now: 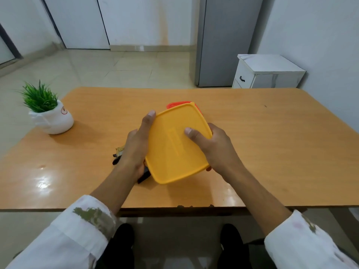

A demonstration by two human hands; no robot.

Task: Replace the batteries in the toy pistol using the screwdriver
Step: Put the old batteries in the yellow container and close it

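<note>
Both hands grip a yellow lid [175, 146], left hand [136, 146] on its left edge, right hand [213, 148] on its right. Under the left hand lies the mostly hidden toy pistol [118, 154] on the desk [272, 142]; its direction can't be told.

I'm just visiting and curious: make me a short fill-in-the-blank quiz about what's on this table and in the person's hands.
1. Both hands, left and right, hold a ____ lid.
2. Behind the lid peeks a box coloured ____.
3. The green plant stands in a ____ pot.
4. The table is made of ____.

Missing words: yellow; red; white; wood
</note>
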